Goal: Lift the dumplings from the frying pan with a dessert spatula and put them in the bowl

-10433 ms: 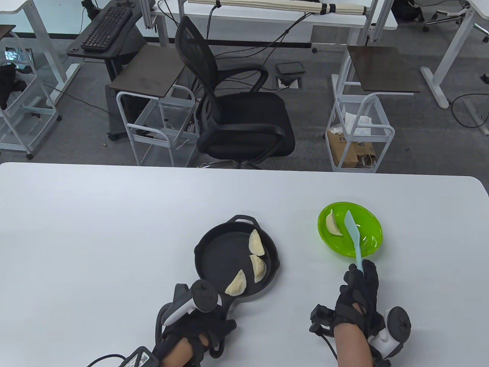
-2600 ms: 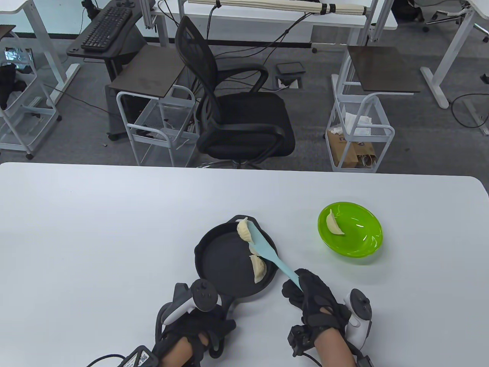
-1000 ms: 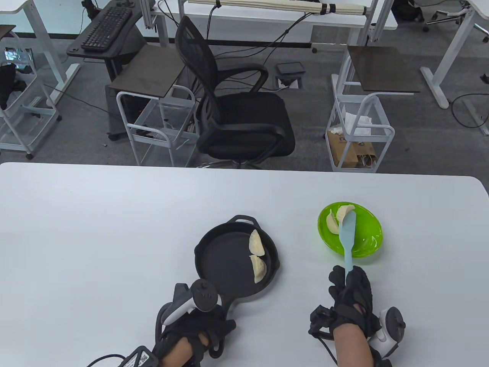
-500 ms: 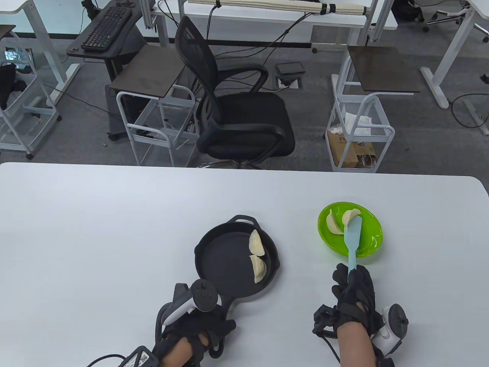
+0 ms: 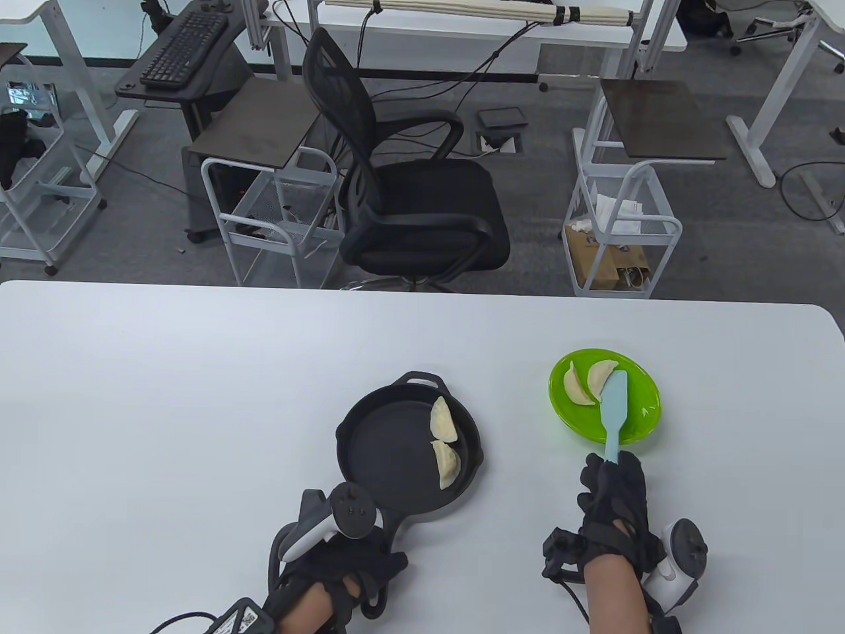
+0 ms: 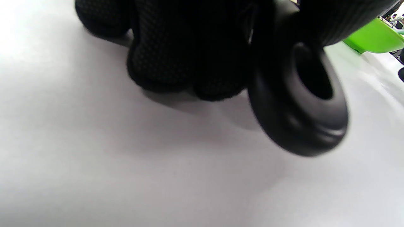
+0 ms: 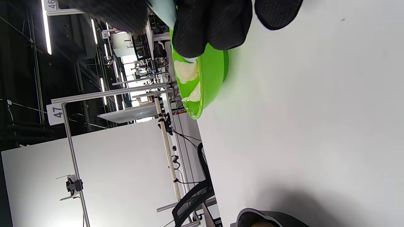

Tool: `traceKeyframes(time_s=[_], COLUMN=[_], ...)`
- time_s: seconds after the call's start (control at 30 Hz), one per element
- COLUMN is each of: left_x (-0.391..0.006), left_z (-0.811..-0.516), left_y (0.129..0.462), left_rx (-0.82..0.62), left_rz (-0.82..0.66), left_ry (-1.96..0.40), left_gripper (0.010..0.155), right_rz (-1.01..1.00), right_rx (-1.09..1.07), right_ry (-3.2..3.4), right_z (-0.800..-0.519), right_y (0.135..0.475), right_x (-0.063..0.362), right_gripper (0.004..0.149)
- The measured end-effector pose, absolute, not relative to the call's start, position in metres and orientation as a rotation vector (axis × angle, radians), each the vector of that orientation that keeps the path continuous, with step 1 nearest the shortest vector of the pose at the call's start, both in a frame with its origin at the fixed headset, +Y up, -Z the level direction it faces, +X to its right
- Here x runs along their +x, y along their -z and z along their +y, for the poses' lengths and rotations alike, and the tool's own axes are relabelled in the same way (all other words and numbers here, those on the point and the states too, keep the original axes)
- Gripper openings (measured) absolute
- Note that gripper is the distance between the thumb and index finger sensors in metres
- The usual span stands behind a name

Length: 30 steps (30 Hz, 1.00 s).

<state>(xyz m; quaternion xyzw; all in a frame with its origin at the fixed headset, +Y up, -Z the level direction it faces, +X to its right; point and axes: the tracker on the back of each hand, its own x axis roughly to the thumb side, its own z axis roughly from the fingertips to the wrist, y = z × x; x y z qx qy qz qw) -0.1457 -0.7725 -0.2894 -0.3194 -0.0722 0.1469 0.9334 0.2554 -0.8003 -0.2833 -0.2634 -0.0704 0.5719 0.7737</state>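
- The table view shows the whole layout on the white table (image 5: pixel 165 396): a black pan (image 5: pixel 396 456) at the middle and a green bowl (image 5: pixel 643 403) to its right, well apart from each other.
- Two dumplings (image 5: pixel 445 436) lie in the right half of the pan, one just behind the other, their tips close together.
- Two more dumplings (image 5: pixel 587 382) sit in the left part of the bowl, side by side.
- The right hand (image 5: pixel 614 505) has its fingers wrapped round the handle of the pale blue spatula (image 5: pixel 614 413). The blade reaches over the near rim into the bowl and its tip lies beside the right-hand dumpling there.
- The left hand (image 5: pixel 337 568) sits at the pan's handle by the near table edge. From above the tracker hides the fingers.
- The left wrist view fills that gap: the gloved fingers (image 6: pixel 176 50) curl round the handle, and the handle's ringed end (image 6: pixel 300 104) hangs just above the table. A slice of the bowl shows at the far right.
- The right wrist view, turned on its side, shows the bowl's outer wall (image 7: pixel 217 66) and how shallow it is, with the two dumplings seen against the inner wall. The fingers cover most of the spatula there.
- The pan's rim (image 7: pixel 268 217) shows at that view's bottom edge.
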Motion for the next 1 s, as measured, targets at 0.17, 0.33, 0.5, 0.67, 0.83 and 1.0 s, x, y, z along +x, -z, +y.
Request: traceKeyframes(time_s=[0.17,0.33,0.5,0.67,0.83,1.0], left_x=[-0.146,-0.146,-0.146,-0.146,-0.146,-0.146], left_z=[-0.772,-0.772,-0.772,-0.772,-0.772,-0.772], left_y=[0.289,0.289,0.289,0.289,0.289,0.289], left_rx=[-0.653,-0.653,-0.653,-0.653,-0.653,-0.653], left_rz=[-0.148,-0.148,-0.148,-0.148,-0.148,-0.148], left_ry=[-0.3,-0.3,-0.3,-0.3,-0.3,-0.3], left_gripper=[0.07,0.07,0.071,0.07,0.071,0.07], right_rz=[-0.193,-0.203,-0.205,-0.202,-0.207,-0.205], right_rx=[-0.572,-0.542,-0.508,-0.475,-0.435,-0.376], right_ry=[-1.271,-1.287,-1.31,-1.34,-1.38,-1.415], right_z=[-0.796,-0.792,-0.788,-0.785,-0.779,-0.773], right_y=[0.283,0.283,0.283,0.284,0.284,0.284], right_x=[0.256,0.252,0.248,0.245,0.24,0.233], right_gripper=[0.059,0.059,0.059,0.059,0.058,0.056])
